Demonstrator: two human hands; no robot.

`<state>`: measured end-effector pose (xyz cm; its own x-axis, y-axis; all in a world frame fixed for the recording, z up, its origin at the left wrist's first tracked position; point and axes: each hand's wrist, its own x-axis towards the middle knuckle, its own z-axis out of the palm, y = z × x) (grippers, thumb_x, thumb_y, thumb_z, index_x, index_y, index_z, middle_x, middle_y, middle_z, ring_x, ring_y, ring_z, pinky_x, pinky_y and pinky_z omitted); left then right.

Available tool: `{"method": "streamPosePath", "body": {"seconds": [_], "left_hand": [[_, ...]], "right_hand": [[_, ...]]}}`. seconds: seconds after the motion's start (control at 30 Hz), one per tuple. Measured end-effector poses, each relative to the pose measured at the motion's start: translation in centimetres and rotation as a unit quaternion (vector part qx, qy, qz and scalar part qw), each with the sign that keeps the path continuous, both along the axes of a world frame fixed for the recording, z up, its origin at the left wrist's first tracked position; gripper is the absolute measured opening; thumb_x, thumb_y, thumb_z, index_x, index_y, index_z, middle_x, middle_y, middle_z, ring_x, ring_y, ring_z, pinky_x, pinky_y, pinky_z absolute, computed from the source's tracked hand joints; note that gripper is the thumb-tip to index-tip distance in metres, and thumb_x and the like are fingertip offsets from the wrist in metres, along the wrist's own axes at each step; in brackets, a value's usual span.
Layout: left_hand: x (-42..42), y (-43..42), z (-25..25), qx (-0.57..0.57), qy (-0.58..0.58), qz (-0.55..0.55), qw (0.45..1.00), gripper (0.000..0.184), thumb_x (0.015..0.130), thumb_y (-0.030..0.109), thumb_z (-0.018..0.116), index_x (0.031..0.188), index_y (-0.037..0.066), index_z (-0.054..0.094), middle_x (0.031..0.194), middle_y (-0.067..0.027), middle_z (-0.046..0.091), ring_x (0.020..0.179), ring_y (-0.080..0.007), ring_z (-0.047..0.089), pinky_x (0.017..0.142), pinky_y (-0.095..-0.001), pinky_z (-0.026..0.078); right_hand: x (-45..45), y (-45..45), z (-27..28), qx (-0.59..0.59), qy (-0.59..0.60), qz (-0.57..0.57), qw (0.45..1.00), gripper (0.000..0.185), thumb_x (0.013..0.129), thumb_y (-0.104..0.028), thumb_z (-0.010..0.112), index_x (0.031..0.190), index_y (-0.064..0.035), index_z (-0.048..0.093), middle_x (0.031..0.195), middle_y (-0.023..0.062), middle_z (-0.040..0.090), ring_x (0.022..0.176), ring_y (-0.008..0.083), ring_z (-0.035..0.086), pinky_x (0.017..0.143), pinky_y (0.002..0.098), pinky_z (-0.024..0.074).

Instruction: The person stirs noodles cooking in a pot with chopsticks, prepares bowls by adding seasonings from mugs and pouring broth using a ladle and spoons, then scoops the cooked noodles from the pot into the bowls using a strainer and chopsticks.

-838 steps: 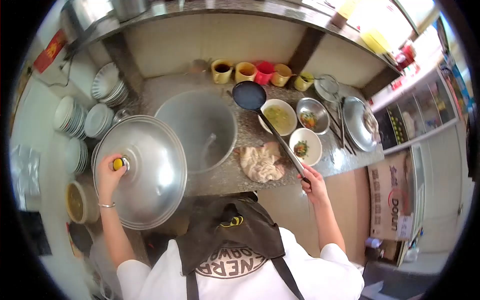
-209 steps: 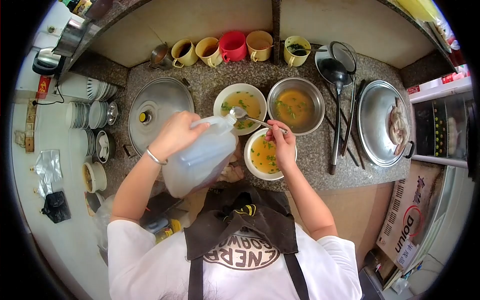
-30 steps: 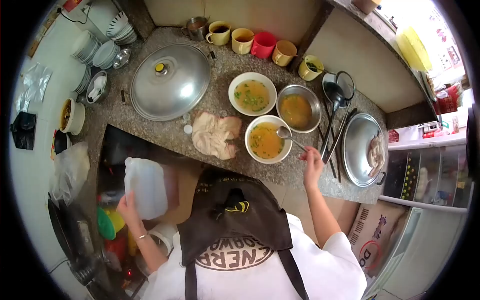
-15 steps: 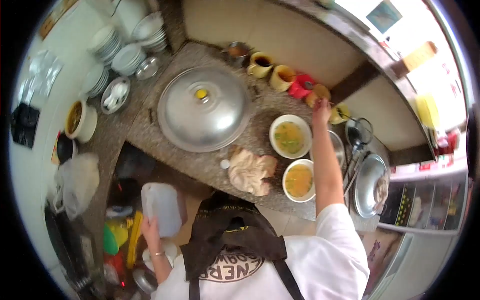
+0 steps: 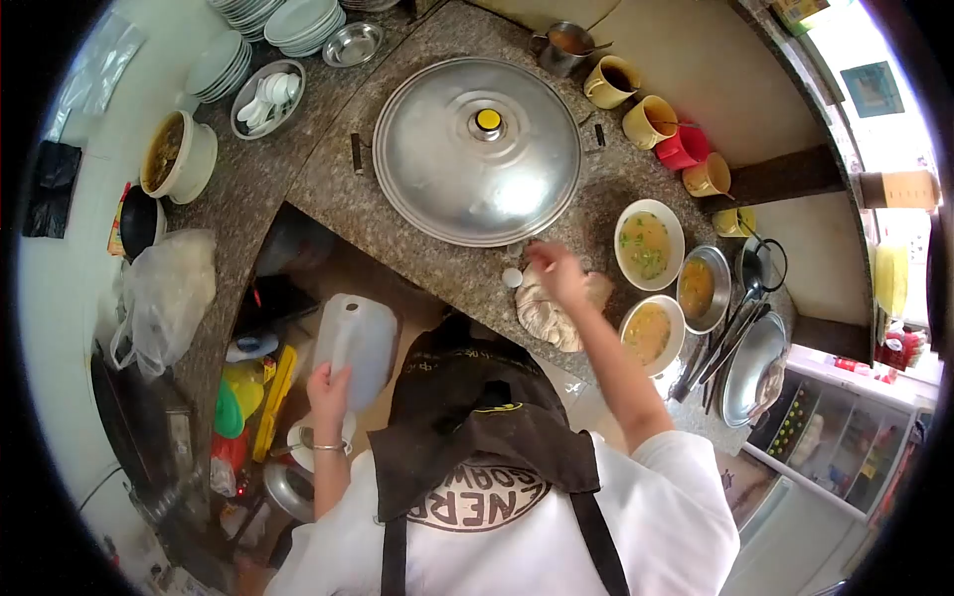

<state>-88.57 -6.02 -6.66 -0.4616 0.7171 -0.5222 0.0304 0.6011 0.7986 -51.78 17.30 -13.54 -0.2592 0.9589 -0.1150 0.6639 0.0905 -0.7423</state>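
My left hand [image 5: 328, 394] is low on the left, its fingers closed at the edge of a translucent white plastic container [image 5: 363, 343] with a small dark hole near its top. Over the counter, my right hand [image 5: 558, 273] has its fingers drawn together beside the crumpled beige cloth [image 5: 542, 318]; what they hold, if anything, is hidden. A small white cap [image 5: 512, 277] lies left of that cloth. Just beyond the hand sits a large round metal lid [image 5: 437, 149] with a yellow knob. Two white bowls of soup with green bits, one farther [image 5: 649, 246] and one nearer [image 5: 652, 336], stand to the right.
A metal bowl of soup [image 5: 702, 288] is beside the white bowls. Yellow cups [image 5: 608, 83] and a red cup [image 5: 683, 147] line the back wall. Ladles [image 5: 730, 328] and a metal lid [image 5: 750, 372] lie at right. White spoons [image 5: 270, 101] and stacked plates [image 5: 303, 25] are at back left.
My right hand has come from the cup row at the back down and left to the beige cloth. My left hand stays by the plastic container. The whole view has shifted.
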Motion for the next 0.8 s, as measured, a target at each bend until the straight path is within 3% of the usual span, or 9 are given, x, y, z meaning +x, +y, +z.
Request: {"method": "streamPosePath", "body": {"seconds": [0.07, 0.23, 0.3, 0.43, 0.47, 0.5, 0.57, 0.63, 0.8], "left_hand": [[0.1, 0.3, 0.2, -0.002, 0.005, -0.017, 1.000, 0.011, 0.079, 0.007, 0.060, 0.087, -0.001, 0.059, 0.074, 0.0023, 0.057, 0.063, -0.0033, 0.048, 0.055, -0.0192, 0.039], [0.5, 0.8, 1.3, 0.008, 0.015, -0.046, 0.999, 0.011, 0.078, 0.006, 0.061, 0.086, -0.001, 0.059, 0.073, 0.0022, 0.057, 0.064, -0.0039, 0.049, 0.056, -0.0208, 0.041], [1.1, 1.7, 2.5, -0.018, 0.048, -0.095, 0.994, 0.015, 0.077, 0.013, 0.062, 0.086, 0.000, 0.061, 0.070, 0.0003, 0.058, 0.060, -0.0061, 0.049, 0.054, -0.0222, 0.039], [1.7, 2.0, 2.8, 0.000, 0.191, -0.187, 0.964, 0.020, 0.075, 0.019, 0.065, 0.084, 0.002, 0.062, 0.068, -0.0047, 0.060, 0.058, -0.0108, 0.053, 0.055, -0.0256, 0.041], [1.9, 2.3, 3.4, -0.012, 0.182, -0.198, 0.963, 0.021, 0.073, 0.024, 0.065, 0.081, 0.004, 0.062, 0.066, -0.0093, 0.058, 0.057, -0.0189, 0.053, 0.053, -0.0294, 0.041], [2.1, 2.6, 3.8, -0.021, 0.173, -0.210, 0.962, 0.023, 0.071, 0.028, 0.065, 0.079, 0.006, 0.062, 0.064, -0.0140, 0.056, 0.056, -0.0271, 0.054, 0.052, -0.0331, 0.041], [2.4, 2.6, 4.3, 0.000, 0.172, -0.213, 0.962, 0.022, 0.072, 0.027, 0.065, 0.078, 0.006, 0.062, 0.063, -0.0133, 0.056, 0.056, -0.0267, 0.054, 0.051, -0.0331, 0.041], [2.6, 2.5, 4.7, 0.020, 0.172, -0.221, 0.960, 0.022, 0.072, 0.027, 0.064, 0.078, 0.006, 0.062, 0.062, -0.0126, 0.057, 0.055, -0.0263, 0.055, 0.051, -0.0332, 0.041], [4.2, 2.3, 5.6, 0.048, 0.149, -0.199, 0.967, 0.023, 0.072, 0.028, 0.065, 0.080, 0.007, 0.064, 0.058, -0.0114, 0.056, 0.051, -0.0253, 0.055, 0.050, -0.0329, 0.041]], "right_hand": [[-3.1, -1.5, -0.7, 0.110, -0.104, 0.027, 0.988, 0.019, 0.073, -0.015, 0.064, 0.091, -0.0115, 0.063, 0.087, 0.0080, 0.059, 0.070, 0.0271, 0.060, 0.062, 0.0359, 0.0494], [-3.8, -0.2, -1.8, 0.101, -0.242, 0.017, 0.965, 0.014, 0.071, -0.018, 0.062, 0.084, -0.0114, 0.062, 0.080, 0.0075, 0.058, 0.067, 0.0293, 0.058, 0.057, 0.0400, 0.0475], [-4.0, -0.6, -0.2, 0.161, -0.194, 0.008, 0.968, 0.009, 0.073, -0.017, 0.063, 0.077, -0.0090, 0.064, 0.076, 0.0074, 0.059, 0.060, 0.0233, 0.059, 0.051, 0.0344, 0.0486], [-9.7, -5.0, 6.3, -0.009, 0.120, -0.012, 0.993, 0.012, 0.073, -0.007, 0.066, 0.084, -0.0020, 0.065, 0.074, 0.0112, 0.062, 0.063, 0.0185, 0.059, 0.057, 0.0267, 0.0468], [-11.7, -6.0, 7.6, -0.005, 0.179, 0.015, 0.984, 0.012, 0.074, -0.007, 0.065, 0.085, -0.0020, 0.064, 0.076, 0.0113, 0.061, 0.065, 0.0188, 0.058, 0.059, 0.0266, 0.0463], [-13.0, -6.5, 8.8, -0.016, 0.164, 0.069, 0.984, 0.012, 0.074, -0.007, 0.064, 0.086, -0.0034, 0.064, 0.077, 0.0106, 0.061, 0.065, 0.0200, 0.058, 0.058, 0.0277, 0.0462], [-15.2, -7.4, 9.5, 0.031, 0.140, 0.145, 0.979, 0.010, 0.075, -0.005, 0.064, 0.085, -0.0023, 0.063, 0.072, 0.0082, 0.057, 0.062, 0.0186, 0.057, 0.053, 0.0278, 0.0439], [-15.4, -7.3, 10.6, 0.099, 0.103, 0.162, 0.976, 0.010, 0.076, -0.007, 0.063, 0.086, -0.0029, 0.062, 0.074, 0.0097, 0.057, 0.063, 0.0257, 0.057, 0.054, 0.0318, 0.0450], [-13.4, -8.3, 12.0, 0.090, 0.065, 0.212, 0.971, 0.012, 0.077, -0.009, 0.060, 0.088, -0.0041, 0.061, 0.078, 0.0108, 0.057, 0.068, 0.0295, 0.057, 0.058, 0.0338, 0.0458]]}}
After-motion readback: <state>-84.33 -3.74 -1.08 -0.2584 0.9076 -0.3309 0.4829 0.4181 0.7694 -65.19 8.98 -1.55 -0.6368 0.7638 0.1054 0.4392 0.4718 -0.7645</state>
